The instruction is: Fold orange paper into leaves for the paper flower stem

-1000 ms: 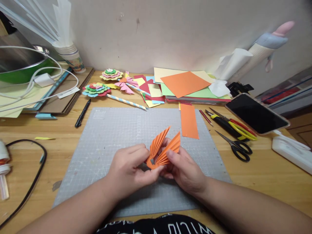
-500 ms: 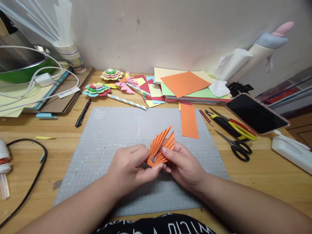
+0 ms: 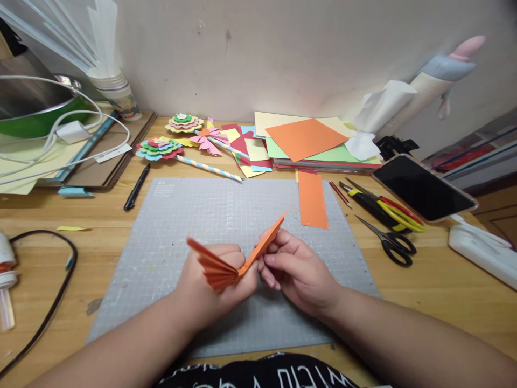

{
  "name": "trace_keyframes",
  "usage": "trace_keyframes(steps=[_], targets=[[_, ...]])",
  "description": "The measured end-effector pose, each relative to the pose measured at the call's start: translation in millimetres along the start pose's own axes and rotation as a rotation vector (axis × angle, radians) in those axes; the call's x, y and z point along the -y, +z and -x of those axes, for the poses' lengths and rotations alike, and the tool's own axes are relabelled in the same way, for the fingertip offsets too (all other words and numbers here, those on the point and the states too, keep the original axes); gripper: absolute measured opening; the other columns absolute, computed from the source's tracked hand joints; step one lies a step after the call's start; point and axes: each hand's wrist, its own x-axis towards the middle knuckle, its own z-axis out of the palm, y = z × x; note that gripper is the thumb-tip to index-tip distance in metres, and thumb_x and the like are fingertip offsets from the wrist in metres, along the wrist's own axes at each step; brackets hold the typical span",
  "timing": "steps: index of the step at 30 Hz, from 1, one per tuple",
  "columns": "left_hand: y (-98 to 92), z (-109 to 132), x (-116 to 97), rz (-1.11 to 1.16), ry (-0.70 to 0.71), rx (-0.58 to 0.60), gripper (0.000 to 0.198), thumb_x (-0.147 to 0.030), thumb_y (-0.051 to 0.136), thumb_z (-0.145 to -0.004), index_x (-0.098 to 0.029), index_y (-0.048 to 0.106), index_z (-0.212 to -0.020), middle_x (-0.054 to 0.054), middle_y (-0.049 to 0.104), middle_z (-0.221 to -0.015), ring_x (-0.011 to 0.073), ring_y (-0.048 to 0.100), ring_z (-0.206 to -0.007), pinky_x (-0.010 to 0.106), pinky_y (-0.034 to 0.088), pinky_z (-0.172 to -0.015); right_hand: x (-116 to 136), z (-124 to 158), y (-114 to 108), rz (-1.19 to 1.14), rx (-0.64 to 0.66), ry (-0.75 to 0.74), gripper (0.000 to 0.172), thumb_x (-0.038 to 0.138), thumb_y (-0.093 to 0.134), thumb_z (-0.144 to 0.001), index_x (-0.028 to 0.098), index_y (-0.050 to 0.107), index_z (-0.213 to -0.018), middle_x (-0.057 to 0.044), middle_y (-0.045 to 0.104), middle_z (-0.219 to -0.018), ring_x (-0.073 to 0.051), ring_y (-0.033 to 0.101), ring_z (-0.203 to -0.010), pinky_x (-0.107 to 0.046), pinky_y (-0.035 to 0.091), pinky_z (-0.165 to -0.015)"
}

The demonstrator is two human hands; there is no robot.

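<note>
An orange pleated paper fan [image 3: 220, 269] is pinched at its middle by my left hand [image 3: 214, 269], thumb against the fold. One half spreads in pleats over the back of that hand. The other half is pressed together in a narrow strip slanting up to the right. My right hand [image 3: 299, 267] has its fingers curled at this strip, closed on it near its middle; part of the contact is hidden. Both hands are above the grey cutting mat [image 3: 194, 210]. A flat orange paper strip [image 3: 313, 200] lies at the mat's upper right.
Scissors [image 3: 393, 245], a utility knife [image 3: 365, 207] and a pencil [image 3: 340, 195] lie on the right, near a phone [image 3: 424, 187]. Paper flowers [image 3: 159, 148] and stacked coloured paper [image 3: 307, 139] are along the wall. A black pen [image 3: 136, 188] lies left of the mat.
The fan was held with both pleated halves pointing up together; now its halves are apart, one turned left over my left hand. My right hand's fingers have shifted along the right half.
</note>
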Motion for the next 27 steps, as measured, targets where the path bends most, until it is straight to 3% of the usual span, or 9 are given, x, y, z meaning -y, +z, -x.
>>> trace_keyframes(steps=[3, 6, 9, 13, 19, 23, 27], targets=[[1.2, -2.5, -0.3, 0.193, -0.12, 0.105, 0.026, -0.015, 0.049, -0.084, -0.017, 0.058, -0.059, -0.003, 0.055, -0.052, 0.0077, 0.05, -0.045, 0.02, 0.04, -0.045, -1.1, 1.4, -0.4, 0.017, -0.014, 0.024, 0.014, 0.024, 0.062, -0.077, 0.019, 0.056, -0.089, 0.003, 0.057, -0.065, -0.008, 0.05, -0.051, -0.017, 0.033, -0.042], [3.6, -4.7, 0.4, 0.434, -0.312, 0.175, 0.016, -0.02, 0.054, -0.081, -0.017, 0.059, -0.066, -0.001, 0.061, -0.059, 0.0106, 0.057, -0.053, 0.022, 0.046, -0.051, -1.9, 1.2, -2.5, 0.084, -0.111, 0.0, 0.019, 0.035, 0.062, -0.082, 0.019, 0.053, -0.082, 0.004, 0.054, -0.06, -0.007, 0.046, -0.048, -0.017, 0.031, -0.04], [5.3, -7.2, 4.2, 0.677, -0.554, 0.089, 0.016, -0.03, 0.065, -0.074, -0.018, 0.055, -0.077, -0.003, 0.055, -0.056, 0.0099, 0.051, -0.048, 0.02, 0.041, -0.042, -0.5, -1.6, -5.4, 0.123, -0.258, -0.065, 0.021, 0.036, 0.061, -0.083, 0.018, 0.051, -0.076, 0.005, 0.051, -0.057, -0.006, 0.043, -0.046, -0.017, 0.029, -0.04], [4.9, -11.4, 12.6, 0.981, -0.793, -0.025, 0.024, -0.039, 0.063, -0.078, -0.017, 0.054, -0.085, -0.005, 0.049, -0.053, 0.0064, 0.041, -0.041, 0.017, 0.033, -0.034, 2.0, -6.1, -6.7, 0.087, -0.349, -0.119, 0.02, 0.035, 0.063, -0.081, 0.019, 0.052, -0.083, 0.004, 0.055, -0.068, -0.006, 0.045, -0.048, -0.017, 0.028, -0.039], [3.9, -14.2, 18.5, 1.082, -0.866, -0.105, 0.022, -0.033, 0.069, -0.075, -0.015, 0.058, -0.081, -0.004, 0.051, -0.057, 0.0062, 0.044, -0.049, 0.014, 0.035, -0.037, -0.5, -8.4, -4.2, 0.166, -0.167, 0.007, 0.024, 0.038, 0.065, -0.08, 0.015, 0.061, -0.087, 0.0, 0.061, -0.068, -0.007, 0.052, -0.052, -0.017, 0.036, -0.042], [5.7, -13.3, 17.9, 1.081, -0.847, -0.111, 0.022, -0.033, 0.07, -0.075, -0.015, 0.059, -0.081, -0.005, 0.051, -0.055, 0.0061, 0.044, -0.047, 0.014, 0.035, -0.037, -2.5, -10.1, -3.3, 0.142, -0.215, 0.023, 0.025, 0.038, 0.067, -0.079, 0.013, 0.064, -0.079, -0.003, 0.066, -0.071, -0.007, 0.055, -0.05, -0.017, 0.038, -0.042], [7.8, -12.7, 14.5, 1.068, -0.873, -0.138, 0.025, -0.034, 0.071, -0.072, -0.014, 0.058, -0.079, -0.004, 0.054, -0.055, 0.0069, 0.047, -0.048, 0.015, 0.037, -0.038, -5.3, -11.4, -2.6, 0.029, -0.238, 0.013, 0.024, 0.034, 0.073, -0.073, 0.014, 0.067, -0.085, -0.003, 0.068, -0.072, -0.006, 0.057, -0.054, -0.016, 0.042, -0.046]])
